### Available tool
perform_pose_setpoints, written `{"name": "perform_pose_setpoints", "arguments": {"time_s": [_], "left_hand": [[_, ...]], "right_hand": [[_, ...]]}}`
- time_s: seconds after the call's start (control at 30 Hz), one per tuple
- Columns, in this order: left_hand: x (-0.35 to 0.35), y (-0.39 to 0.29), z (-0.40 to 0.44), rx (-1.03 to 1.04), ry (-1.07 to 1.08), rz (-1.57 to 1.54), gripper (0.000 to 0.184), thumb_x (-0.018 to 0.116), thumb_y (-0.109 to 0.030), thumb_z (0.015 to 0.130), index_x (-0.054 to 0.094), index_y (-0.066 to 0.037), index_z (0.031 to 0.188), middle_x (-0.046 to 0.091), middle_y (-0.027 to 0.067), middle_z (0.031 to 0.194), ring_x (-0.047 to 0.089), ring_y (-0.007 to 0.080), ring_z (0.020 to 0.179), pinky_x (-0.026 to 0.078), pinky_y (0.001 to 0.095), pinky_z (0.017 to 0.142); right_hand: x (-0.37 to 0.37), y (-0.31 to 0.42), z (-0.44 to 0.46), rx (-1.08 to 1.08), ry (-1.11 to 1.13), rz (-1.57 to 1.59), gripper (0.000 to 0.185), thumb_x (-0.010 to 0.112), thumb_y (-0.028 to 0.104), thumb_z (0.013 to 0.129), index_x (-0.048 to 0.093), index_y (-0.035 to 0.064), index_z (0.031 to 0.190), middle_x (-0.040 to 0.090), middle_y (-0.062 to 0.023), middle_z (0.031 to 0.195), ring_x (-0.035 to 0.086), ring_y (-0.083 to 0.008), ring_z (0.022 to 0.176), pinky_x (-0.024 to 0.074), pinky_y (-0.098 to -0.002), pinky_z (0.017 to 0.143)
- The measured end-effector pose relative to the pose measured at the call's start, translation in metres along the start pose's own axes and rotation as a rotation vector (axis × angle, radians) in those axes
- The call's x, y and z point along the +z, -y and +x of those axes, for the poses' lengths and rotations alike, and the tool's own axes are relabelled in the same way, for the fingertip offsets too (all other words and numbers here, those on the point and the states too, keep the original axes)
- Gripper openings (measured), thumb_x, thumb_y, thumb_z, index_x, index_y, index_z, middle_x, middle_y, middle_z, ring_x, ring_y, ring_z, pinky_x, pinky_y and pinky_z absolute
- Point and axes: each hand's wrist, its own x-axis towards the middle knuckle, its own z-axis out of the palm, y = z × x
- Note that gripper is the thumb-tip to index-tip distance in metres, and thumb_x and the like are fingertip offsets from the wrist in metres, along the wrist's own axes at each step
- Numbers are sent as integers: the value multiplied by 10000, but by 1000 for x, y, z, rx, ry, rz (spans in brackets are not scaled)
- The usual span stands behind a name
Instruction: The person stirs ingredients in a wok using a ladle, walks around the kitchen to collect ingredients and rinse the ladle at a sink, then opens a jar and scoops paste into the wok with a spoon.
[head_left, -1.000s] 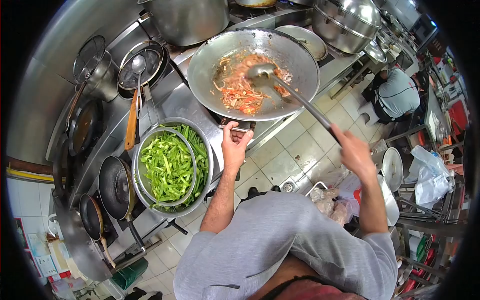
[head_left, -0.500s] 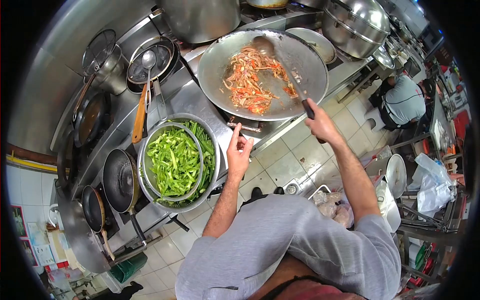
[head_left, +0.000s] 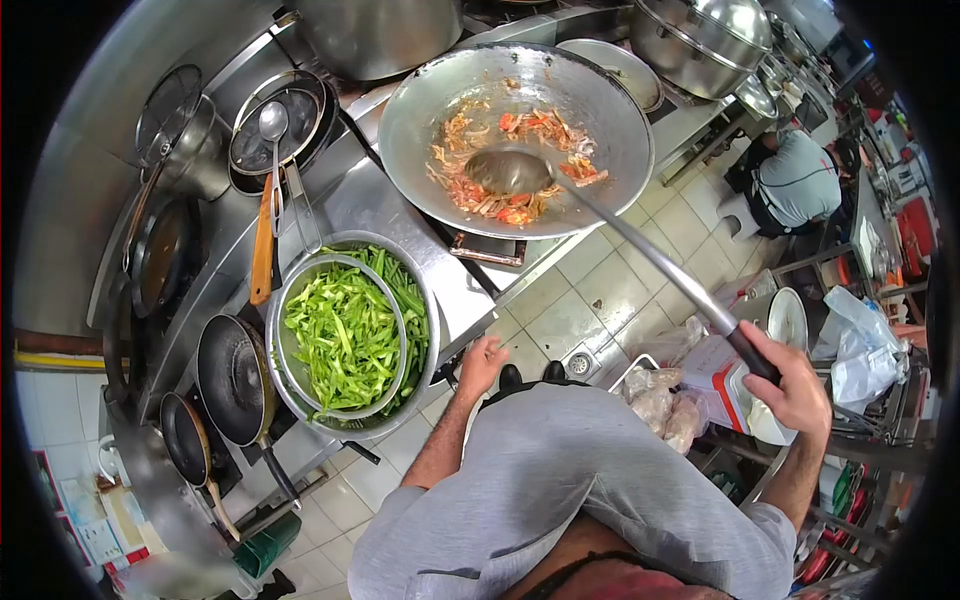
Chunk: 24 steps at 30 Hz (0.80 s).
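My right hand (head_left: 795, 385) is wrapped round the black handle of a long metal ladle (head_left: 650, 247). The ladle's bowl rests, back side up, among strips of cooked food (head_left: 545, 128) with reddish-orange pieces. That food lies in a wide steel wok (head_left: 618, 150) on the stove. My left hand (head_left: 481, 364) hangs beside the stove's front edge, fingers loosely bent and apart, holding nothing. Close to it on the counter, a metal basin (head_left: 432, 310) holds a colander (head_left: 403, 345) heaped with chopped green vegetables (head_left: 340, 335); more greens lie under the colander.
Frying pans (head_left: 235, 375) line the counter's left side. A wooden-handled utensil (head_left: 262, 245) and strainers lie behind the basin. A large pot (head_left: 380, 35) and a lidded steamer (head_left: 690, 45) stand at the back. Bagged food (head_left: 660, 400) sits low at right. Another person (head_left: 795, 180) bends over farther right.
My right hand has pulled back and down to the right, and the ladle's bowl has swept from the wok's far side to its near middle. My left hand has dropped toward my body.
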Motion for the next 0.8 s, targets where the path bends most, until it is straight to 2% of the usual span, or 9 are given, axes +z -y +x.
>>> {"name": "perform_pose_setpoints", "arguments": {"time_s": [0.1, 0.17, 0.23, 0.33, 0.47, 0.57, 0.63, 0.7, 0.8], "left_hand": [[14, 42, -2, -128, 142, 93, 393, 665, -268, 770, 564, -30, 1066, 604, 99, 810, 597, 209, 787, 475, 332, 720], [16, 64, 1, -164, 176, 122, 394, 669, -282, 760, 571, -29, 1046, 613, 112, 834, 603, 232, 814, 476, 346, 736], [21, 96, 4, -198, 208, 148, 397, 672, -295, 750, 578, -27, 1027, 622, 125, 858, 610, 254, 841, 477, 359, 753], [21, 177, 12, -330, 221, 275, 359, 667, -334, 712, 620, -24, 887, 636, 177, 901, 611, 306, 879, 476, 398, 763], [-6, 200, -8, -365, 218, 369, 337, 659, -339, 706, 634, -23, 819, 647, 163, 850, 617, 305, 844, 477, 395, 757], [-15, 212, -35, -450, 24, 176, 317, 658, -329, 704, 646, -24, 791, 654, 152, 825, 619, 314, 830, 478, 392, 765], [-21, 217, -48, -499, 33, 219, 311, 641, -316, 715, 650, -21, 812, 652, 158, 857, 614, 315, 859, 471, 395, 780], [-20, 219, -50, -526, 87, 302, 311, 629, -319, 721, 653, -24, 814, 649, 162, 875, 611, 314, 876, 467, 393, 791], [-7, 212, -47, -606, 157, 404, 321, 604, -341, 727, 661, -37, 815, 642, 172, 919, 605, 313, 905, 463, 397, 799]], "right_hand": [[28, -14, 20, 85, 63, 76, 594, 596, 17, 709, 450, 53, 1284, 610, -209, 906, 608, -300, 763, 447, -311, 726], [46, -27, 46, 301, 99, 101, 595, 588, 35, 729, 430, 74, 1302, 612, -212, 932, 610, -307, 811, 446, -319, 753], [75, -41, 71, 19, -99, 28, 588, 583, 51, 753, 411, 92, 1314, 611, -218, 947, 605, -332, 845, 449, -342, 765], [95, -40, 105, -30, -248, -101, 588, 591, 61, 764, 395, 92, 1317, 603, -223, 970, 590, -360, 889, 453, -378, 772], [97, -50, 130, 43, -370, 38, 604, 587, 69, 769, 365, 87, 1331, 592, -238, 943, 575, -388, 867, 446, -424, 743], [107, -52, 155, 46, -464, 16, 600, 566, 60, 766, 355, 53, 1328, 590, -252, 908, 575, -391, 835, 445, -430, 730], [105, -32, 170, 81, -430, 93, 593, 542, 51, 759, 354, 27, 1321, 590, -253, 908, 578, -388, 828, 454, -431, 723], [99, -23, 180, 297, -154, 431, 598, 534, 57, 756, 352, 26, 1324, 594, -233, 928, 587, -372, 823, 471, -421, 719], [99, -64, 177, -2, -234, 82, 626, 566, 54, 750, 363, 95, 1341, 600, -216, 939, 599, -338, 847, 475, -391, 743]]}}
